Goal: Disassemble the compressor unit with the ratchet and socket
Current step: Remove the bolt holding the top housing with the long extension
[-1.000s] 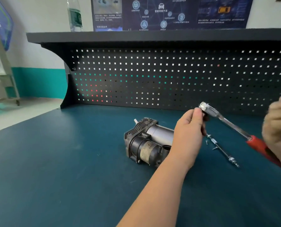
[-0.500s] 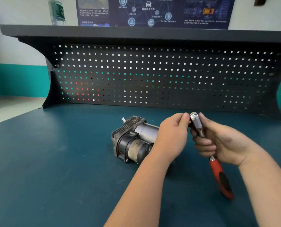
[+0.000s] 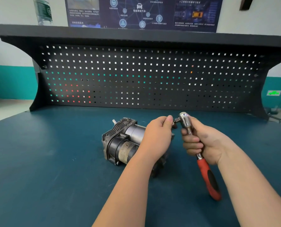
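Observation:
A grey and black compressor unit point(image 3: 122, 143) lies on its side on the dark teal bench point(image 3: 54, 161), its finned head at the left. My left hand point(image 3: 157, 138) hovers over its right end and pinches a small dark socket point(image 3: 175, 121) at the ratchet's drive. The ratchet point(image 3: 185, 122) has a chrome head and a red and black handle point(image 3: 209, 179) pointing down toward me. My right hand point(image 3: 202, 141) grips its chrome shaft just below the head. The compressor's right end is hidden behind my left hand.
A black pegboard back panel point(image 3: 144, 76) with a shelf on top stands behind the bench. A water bottle point(image 3: 43, 11) sits on the shelf at the left. A poster hangs on the wall above.
My right hand slid from the red handle up to the chrome shaft and brought the ratchet upright beside my left hand. The view shifted right; the long bolts on the bench are hidden now.

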Available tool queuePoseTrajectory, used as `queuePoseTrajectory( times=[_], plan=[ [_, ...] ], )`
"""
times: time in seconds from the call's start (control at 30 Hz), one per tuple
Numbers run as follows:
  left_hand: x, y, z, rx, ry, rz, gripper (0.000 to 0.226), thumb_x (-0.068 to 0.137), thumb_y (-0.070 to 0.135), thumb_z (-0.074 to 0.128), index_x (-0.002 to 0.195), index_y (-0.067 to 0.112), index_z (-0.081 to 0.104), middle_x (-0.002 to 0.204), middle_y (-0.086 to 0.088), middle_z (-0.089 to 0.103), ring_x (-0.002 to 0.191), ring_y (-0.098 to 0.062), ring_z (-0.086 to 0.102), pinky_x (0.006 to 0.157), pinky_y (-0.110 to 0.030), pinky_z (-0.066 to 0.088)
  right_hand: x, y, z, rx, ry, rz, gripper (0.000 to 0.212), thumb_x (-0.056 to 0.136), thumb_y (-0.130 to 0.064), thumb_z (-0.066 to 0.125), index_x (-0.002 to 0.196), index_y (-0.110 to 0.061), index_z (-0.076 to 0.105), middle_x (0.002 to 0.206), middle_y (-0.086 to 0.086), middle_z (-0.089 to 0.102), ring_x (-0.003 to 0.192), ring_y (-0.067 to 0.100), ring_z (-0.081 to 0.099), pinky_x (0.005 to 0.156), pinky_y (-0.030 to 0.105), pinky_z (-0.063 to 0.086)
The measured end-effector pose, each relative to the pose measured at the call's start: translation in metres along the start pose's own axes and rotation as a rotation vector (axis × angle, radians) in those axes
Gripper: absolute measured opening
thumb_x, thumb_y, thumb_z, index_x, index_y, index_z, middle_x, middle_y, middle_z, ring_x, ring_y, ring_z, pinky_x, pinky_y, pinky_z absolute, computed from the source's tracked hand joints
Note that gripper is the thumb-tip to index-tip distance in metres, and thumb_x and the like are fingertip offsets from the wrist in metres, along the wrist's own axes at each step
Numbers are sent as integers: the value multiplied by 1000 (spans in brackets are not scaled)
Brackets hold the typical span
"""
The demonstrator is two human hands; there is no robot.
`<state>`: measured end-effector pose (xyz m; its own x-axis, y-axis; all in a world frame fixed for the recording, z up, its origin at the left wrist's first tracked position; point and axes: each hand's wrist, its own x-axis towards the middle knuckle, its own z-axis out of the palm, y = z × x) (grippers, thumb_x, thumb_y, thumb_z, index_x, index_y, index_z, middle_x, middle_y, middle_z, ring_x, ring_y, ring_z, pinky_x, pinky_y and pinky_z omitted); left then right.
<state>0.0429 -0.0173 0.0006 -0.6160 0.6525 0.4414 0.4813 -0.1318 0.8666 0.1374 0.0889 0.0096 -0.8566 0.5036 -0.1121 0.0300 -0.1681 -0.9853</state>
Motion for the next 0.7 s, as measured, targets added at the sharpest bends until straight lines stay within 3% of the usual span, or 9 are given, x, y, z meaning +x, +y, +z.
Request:
queuePoseTrajectory(
  times=[0.1, 0.27, 0.4, 0.47, 0.53, 0.63, 0.7],
  plan=[
    [4, -5, -2, -40, 38, -70, 46, 100, 35, 37, 89, -6, 58, 65, 0, 41, 58, -14, 36, 58, -29, 32, -1, -5, -12, 120, 20, -9, 50, 73, -63, 59, 55, -16, 53, 42, -9, 21, 30, 4, 18, 30, 15, 19],
    [9, -9, -3, -262, 56, -167, 40, 98, 36, 42, 76, 16, 68, 60, 9, 48, 58, -14, 39, 56, -26, 32, 1, -4, -35, 335, 112, 7, 50, 82, -62, 56, 70, -14, 50, 46, -9, 26, 33, 5, 24, 31, 16, 23],
    [14, -10, -7, -585, 104, -260, 39, 100, 34, 40, 80, 15, 67, 61, 5, 47, 49, -9, 40, 48, -21, 33, 9, 6, -52, 356, 253, 47, 45, 92, -53, 50, 82, -9, 51, 58, -2, 36, 44, 7, 31, 33, 15, 29],
    [16, -9, -9, -719, 126, -310, 38, 98, 39, 44, 80, 13, 65, 57, 6, 46, 46, -7, 39, 44, -19, 33, 18, 15, -54, 295, 341, 29, 19, 96, -20, 54, 84, -7, 49, 67, 7, 42, 53, 11, 35, 32, 13, 29],
    [16, -10, -11, -768, 139, -316, 33, 96, 37, 51, 79, 11, 63, 55, 6, 44, 47, -7, 38, 43, -18, 33, 29, 25, -53, 127, 432, 20, 19, 90, 10, 48, 76, -2, 45, 68, 11, 42, 55, 16, 38, 34, 16, 32],
    [16, -7, -12, -816, 162, -321, 23, 93, 18, 52, 72, 10, 56, 55, 5, 40, 47, -7, 35, 42, -18, 29, 42, 43, -45, -320, 473, 16, 23, 82, 15, 50, 65, -1, 46, 59, 13, 47, 47, 22, 46, 49, 29, 36],
    [16, -5, -13, -873, 185, -344, 21, 88, 9, 47, 67, 9, 49, 52, 4, 36, 46, -8, 31, 42, -19, 25, 49, 52, -38, -526, 478, 9, 23, 78, 12, 55, 62, -4, 51, 56, 12, 50, 44, 24, 52, 53, 29, 41]
  ],
)
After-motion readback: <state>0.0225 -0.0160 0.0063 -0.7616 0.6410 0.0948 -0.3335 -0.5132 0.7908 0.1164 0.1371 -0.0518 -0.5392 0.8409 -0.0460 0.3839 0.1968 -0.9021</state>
